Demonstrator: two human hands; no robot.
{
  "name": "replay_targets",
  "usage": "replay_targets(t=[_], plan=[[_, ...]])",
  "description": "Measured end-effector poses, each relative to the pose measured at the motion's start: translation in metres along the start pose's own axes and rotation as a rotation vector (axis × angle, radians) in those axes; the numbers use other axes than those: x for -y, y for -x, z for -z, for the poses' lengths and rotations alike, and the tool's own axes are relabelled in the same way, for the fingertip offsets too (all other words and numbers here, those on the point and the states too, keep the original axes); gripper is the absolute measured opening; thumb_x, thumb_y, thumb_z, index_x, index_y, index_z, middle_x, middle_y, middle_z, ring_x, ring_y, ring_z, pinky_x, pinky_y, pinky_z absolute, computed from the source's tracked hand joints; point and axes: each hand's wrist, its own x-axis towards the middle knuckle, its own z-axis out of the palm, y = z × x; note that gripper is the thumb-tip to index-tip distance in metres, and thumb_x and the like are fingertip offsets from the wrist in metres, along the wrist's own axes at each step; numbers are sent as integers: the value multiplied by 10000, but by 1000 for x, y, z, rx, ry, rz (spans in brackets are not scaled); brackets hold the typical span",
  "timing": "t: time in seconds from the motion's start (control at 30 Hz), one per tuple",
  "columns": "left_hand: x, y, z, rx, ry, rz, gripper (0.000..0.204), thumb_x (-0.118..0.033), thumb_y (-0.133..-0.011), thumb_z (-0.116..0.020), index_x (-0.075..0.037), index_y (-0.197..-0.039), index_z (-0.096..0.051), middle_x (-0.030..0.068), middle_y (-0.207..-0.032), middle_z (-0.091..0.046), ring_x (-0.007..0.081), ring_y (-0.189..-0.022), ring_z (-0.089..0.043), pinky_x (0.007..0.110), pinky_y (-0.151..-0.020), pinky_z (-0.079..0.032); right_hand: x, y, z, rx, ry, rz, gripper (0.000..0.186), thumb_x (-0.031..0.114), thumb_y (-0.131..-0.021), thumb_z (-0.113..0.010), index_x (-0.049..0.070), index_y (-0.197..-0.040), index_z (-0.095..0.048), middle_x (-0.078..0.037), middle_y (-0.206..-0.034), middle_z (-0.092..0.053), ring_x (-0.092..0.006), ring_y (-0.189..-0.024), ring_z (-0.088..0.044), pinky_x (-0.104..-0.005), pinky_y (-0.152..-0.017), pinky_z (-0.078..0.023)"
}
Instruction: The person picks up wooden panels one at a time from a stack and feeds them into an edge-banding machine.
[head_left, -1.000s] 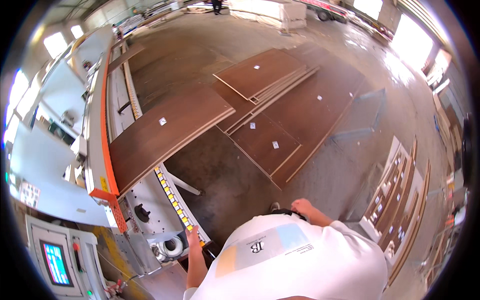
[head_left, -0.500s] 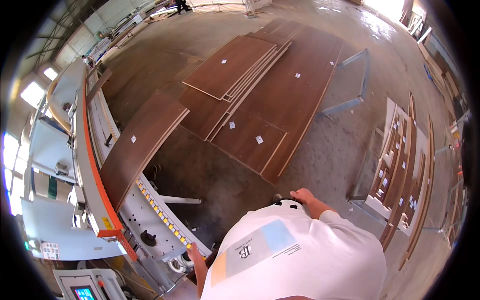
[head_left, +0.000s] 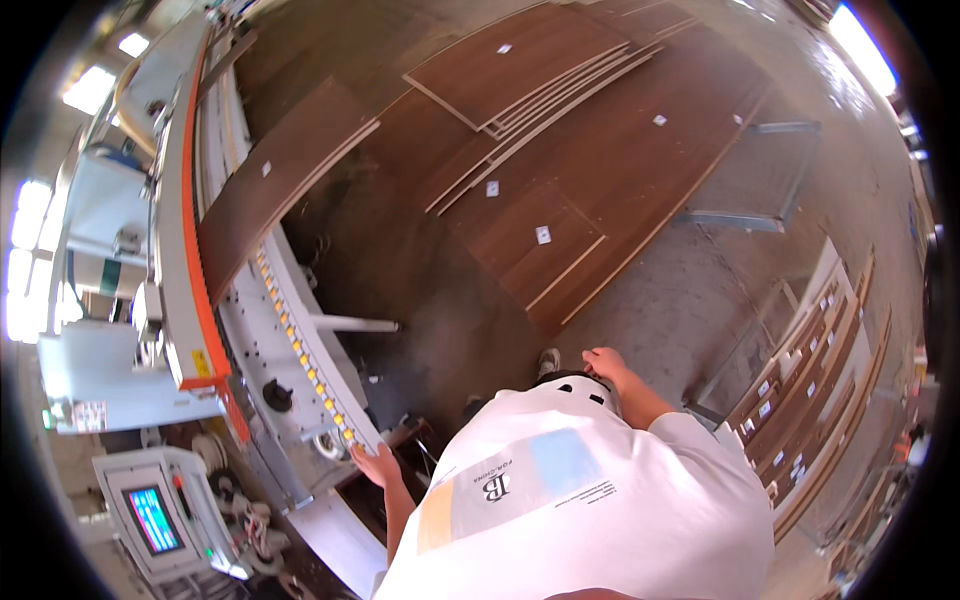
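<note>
My left hand [head_left: 376,465] is beside the near end of the machine's roller rail [head_left: 312,375], a pale bed edge with yellow rollers. Its fingers look loosely stretched, and no object shows in them. In front of my waist, my right hand [head_left: 603,362] is curled in a loose fist with nothing visible in it. A long dark brown panel [head_left: 285,175] with a white label lies across the machine bed, beside the orange-edged guard [head_left: 190,300]. Ahead on the floor, large brown panels [head_left: 560,215] lie stacked in steps, some labelled.
At lower left stands a control cabinet [head_left: 160,510] with a lit screen. A pale support leg [head_left: 355,324] juts from the machine. To the right are a metal floor frame [head_left: 735,220] and a rack of narrow brown strips [head_left: 800,390].
My view has tilted down and turned, bringing the control cabinet further into sight. The left hand's fingers have loosened near the rail end. The right hand stays curled before my waist.
</note>
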Motion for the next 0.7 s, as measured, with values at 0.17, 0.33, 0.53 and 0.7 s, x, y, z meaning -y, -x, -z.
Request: replay_targets(t=[0.17, 0.33, 0.53, 0.7], plan=[[-56, 17, 8, 237, 192, 24, 494, -167, -871, -669, -8, -1324, -555, 181, -1313, -602, 338, -1248, -559, 413, -1078, -430, 9, -18, 6, 56, 32, 11, 340, 356, -994, -571, 45, -1025, -704, -87, -863, -736, -188, -672, -666, -362, -622, -541], [-108, 22, -33, 660, 534, 13, 301, -146, -957, -645, 4, -1217, -659, 104, -1114, -724, 173, -1008, -680, 284, -920, -517, 26, -34, 13, 88, 69, -17, 342, 331, -992, -564, 32, -1083, -702, -74, -894, -744, -160, -677, -656, -321, -631, -536], [-176, 20, -122, 1148, 616, 175, 280, -149, -982, -612, 11, -1208, -654, 99, -1017, -731, 160, -880, -693, 283, -818, -546, 30, -37, 11, 83, -56, -84, 334, 321, -995, -562, 28, -1088, -693, -68, -868, -728, -141, -631, -624, -301, -607, -522], [-243, -8, -259, 1404, 457, 31, 261, -244, -958, -582, -15, -1011, -696, 76, -865, -726, 163, -744, -683, 317, -733, -541, 7, 2, -1, -36, -182, -141, 285, 296, -990, -589, 37, -1068, -678, -75, -840, -713, -120, -581, -590, -274, -531, -485]])
